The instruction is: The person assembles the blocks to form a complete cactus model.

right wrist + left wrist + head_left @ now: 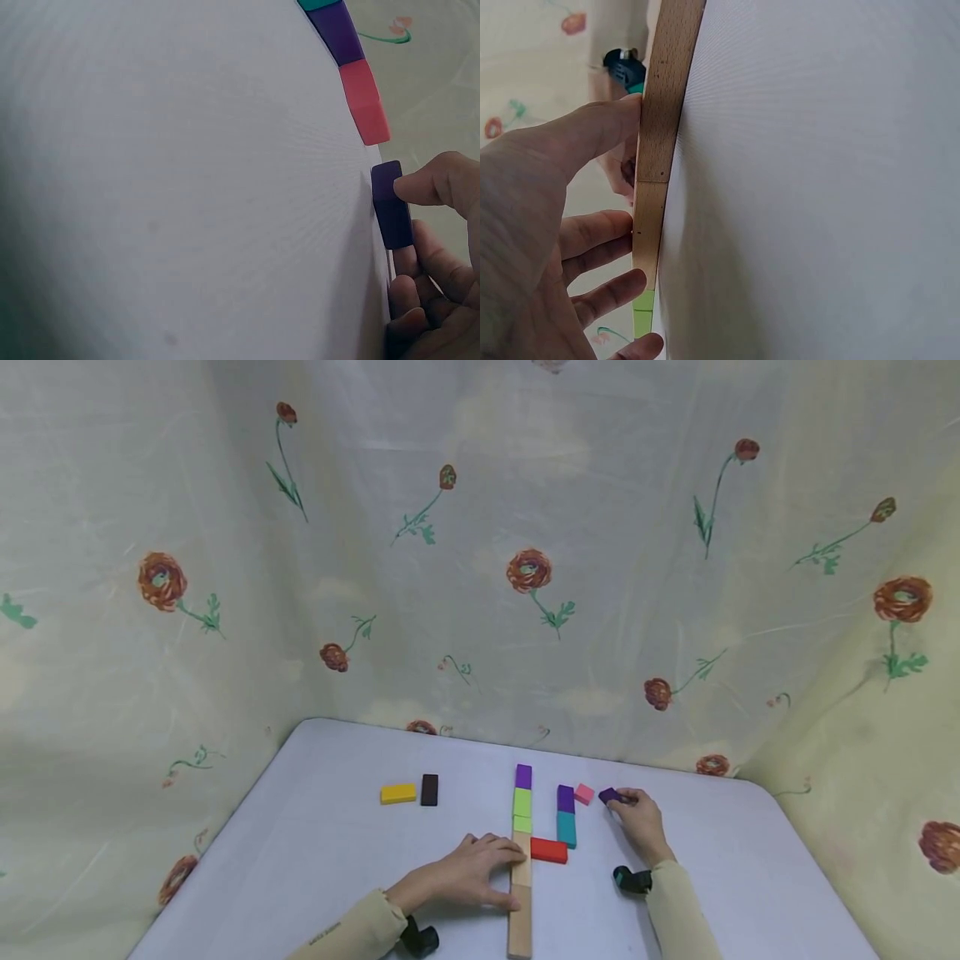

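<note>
In the head view, the left hand [468,870] rests with spread fingers along the left side of a row of wooden blocks [520,922]. The left wrist view shows its thumb and fingertips at the edge of the wooden blocks [660,112]. Green blocks [522,803] and a purple block [523,777] continue that row at its far end. On the right, the right hand [643,825] pinches a dark purple block [609,796] between thumb and fingers, close to a pink block [584,793]. The right wrist view shows the thumb on the dark purple block [391,206].
A red block [549,850] extends rightward from the wooden row. Beyond it, a teal block [566,830] adjoins another purple block [566,799]. Yellow [398,793] and black [430,790] blocks lie at the back left. Flowered cloth [480,610] hangs behind the white table [315,827].
</note>
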A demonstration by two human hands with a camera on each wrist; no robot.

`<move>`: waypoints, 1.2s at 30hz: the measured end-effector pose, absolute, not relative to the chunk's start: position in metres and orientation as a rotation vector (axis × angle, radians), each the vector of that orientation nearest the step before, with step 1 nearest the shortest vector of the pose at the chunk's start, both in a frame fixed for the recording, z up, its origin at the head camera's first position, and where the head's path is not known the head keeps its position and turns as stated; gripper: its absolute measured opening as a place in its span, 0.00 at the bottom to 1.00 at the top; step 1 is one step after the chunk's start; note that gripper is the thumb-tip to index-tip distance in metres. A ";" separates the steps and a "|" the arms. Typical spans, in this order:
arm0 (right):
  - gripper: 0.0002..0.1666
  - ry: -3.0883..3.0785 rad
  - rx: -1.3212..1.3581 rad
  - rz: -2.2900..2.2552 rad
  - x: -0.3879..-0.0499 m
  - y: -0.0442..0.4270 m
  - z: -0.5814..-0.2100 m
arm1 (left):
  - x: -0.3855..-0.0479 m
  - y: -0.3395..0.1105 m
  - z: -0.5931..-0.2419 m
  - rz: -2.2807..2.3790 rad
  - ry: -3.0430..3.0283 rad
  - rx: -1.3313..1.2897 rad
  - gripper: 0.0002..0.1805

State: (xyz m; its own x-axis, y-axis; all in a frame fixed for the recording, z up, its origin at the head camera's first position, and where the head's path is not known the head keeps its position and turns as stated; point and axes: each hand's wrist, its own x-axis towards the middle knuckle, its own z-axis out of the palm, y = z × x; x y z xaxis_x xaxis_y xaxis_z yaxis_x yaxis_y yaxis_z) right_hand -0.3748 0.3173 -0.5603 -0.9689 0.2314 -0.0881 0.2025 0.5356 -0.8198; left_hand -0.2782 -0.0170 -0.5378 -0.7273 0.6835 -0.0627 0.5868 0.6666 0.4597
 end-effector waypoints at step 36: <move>0.23 -2.761 -0.064 1.231 -0.416 0.287 -0.528 | -0.282 -0.019 -0.535 0.607 2.643 1.089 0.39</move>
